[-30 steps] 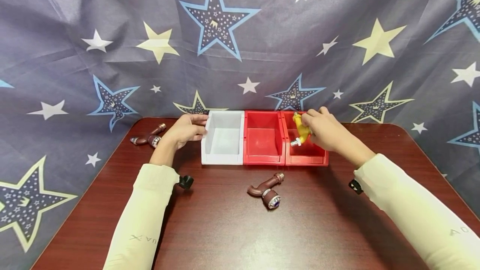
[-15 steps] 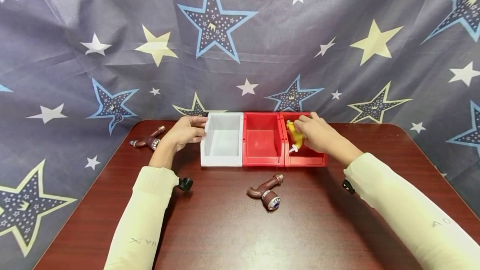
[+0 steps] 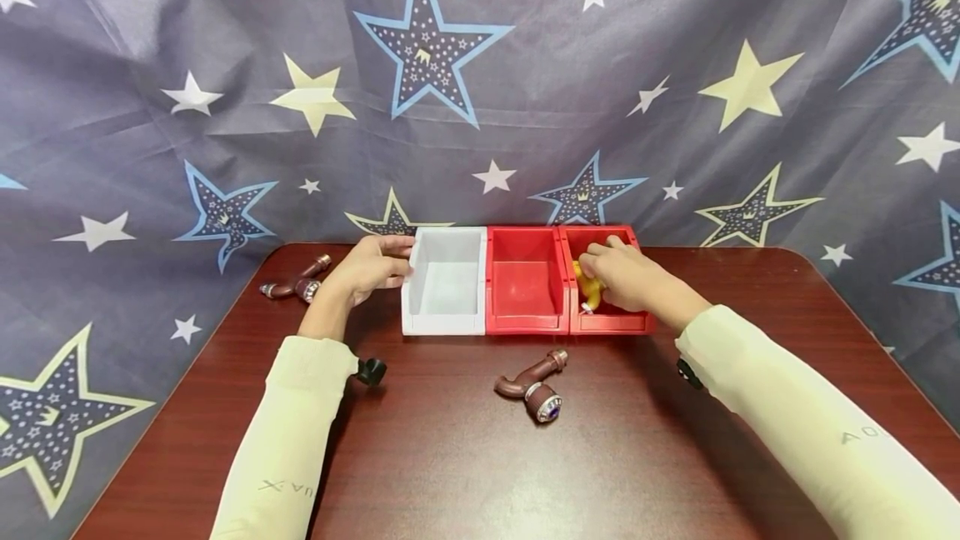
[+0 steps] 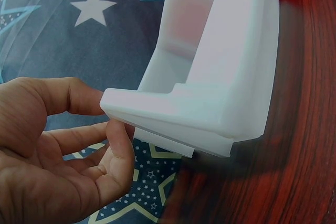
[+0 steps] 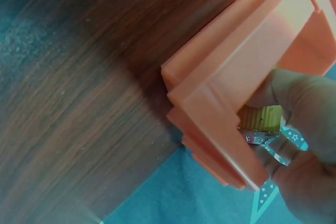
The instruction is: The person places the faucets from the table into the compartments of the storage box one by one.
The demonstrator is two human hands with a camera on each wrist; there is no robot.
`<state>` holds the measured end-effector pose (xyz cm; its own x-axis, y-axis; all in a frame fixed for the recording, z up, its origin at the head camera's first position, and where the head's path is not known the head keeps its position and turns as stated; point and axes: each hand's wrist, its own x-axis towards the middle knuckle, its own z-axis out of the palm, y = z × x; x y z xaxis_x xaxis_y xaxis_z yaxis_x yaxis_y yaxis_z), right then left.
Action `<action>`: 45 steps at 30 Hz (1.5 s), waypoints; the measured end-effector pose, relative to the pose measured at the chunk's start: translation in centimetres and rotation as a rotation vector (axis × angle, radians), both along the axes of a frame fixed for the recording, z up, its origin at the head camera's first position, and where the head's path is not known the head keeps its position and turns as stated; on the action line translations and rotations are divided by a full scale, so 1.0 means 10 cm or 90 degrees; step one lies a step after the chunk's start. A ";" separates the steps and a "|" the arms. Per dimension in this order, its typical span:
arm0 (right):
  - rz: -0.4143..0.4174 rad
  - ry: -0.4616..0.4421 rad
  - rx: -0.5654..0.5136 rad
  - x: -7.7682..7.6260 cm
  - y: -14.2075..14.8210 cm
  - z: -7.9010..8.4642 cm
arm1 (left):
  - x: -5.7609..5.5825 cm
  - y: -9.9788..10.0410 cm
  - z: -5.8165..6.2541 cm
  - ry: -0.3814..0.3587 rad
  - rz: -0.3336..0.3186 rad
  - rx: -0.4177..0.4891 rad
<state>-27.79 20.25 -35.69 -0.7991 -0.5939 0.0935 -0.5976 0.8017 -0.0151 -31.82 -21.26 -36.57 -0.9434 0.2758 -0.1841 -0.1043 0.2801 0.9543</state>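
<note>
My right hand (image 3: 622,275) reaches into the right red bin (image 3: 613,323) and holds a yellow faucet (image 3: 591,288), partly covered by the fingers. In the right wrist view, the faucet's ribbed yellow knob (image 5: 261,118) with its silver ring shows between thumb and fingers, low behind the bin's wall. At the left side of the white bin (image 3: 444,324), my left hand (image 3: 367,273) pinches the bin's edge. The left wrist view has its fingertips (image 4: 119,135) right at the white rim (image 4: 157,100).
A middle red bin (image 3: 528,322) stands between the white bin and the right red one, side by side. One brown faucet (image 3: 531,386) lies in front of the bins, another brown faucet (image 3: 296,280) at the table's back left. A starry cloth (image 3: 480,132) hangs behind the table (image 3: 450,457).
My right hand has lowered the yellow faucet deeper into the right red bin, moving slightly left. The left hand has stayed at the white bin's edge.
</note>
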 end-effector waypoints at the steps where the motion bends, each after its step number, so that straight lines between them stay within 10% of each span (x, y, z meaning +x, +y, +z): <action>1: -0.002 -0.004 0.000 0.00 0.00 -0.01 | 0.00 0.00 0.00 0.001 0.000 0.000; 45: -0.004 -0.002 0.040 -0.02 0.00 -0.13 | 0.00 0.00 -0.01 0.000 0.002 -0.005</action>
<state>-28.02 20.29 -36.98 -0.8026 -0.5941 0.0535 -0.5932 0.8044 0.0333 -31.86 -21.29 -36.67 -0.9442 0.2719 -0.1859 -0.1045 0.2880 0.9519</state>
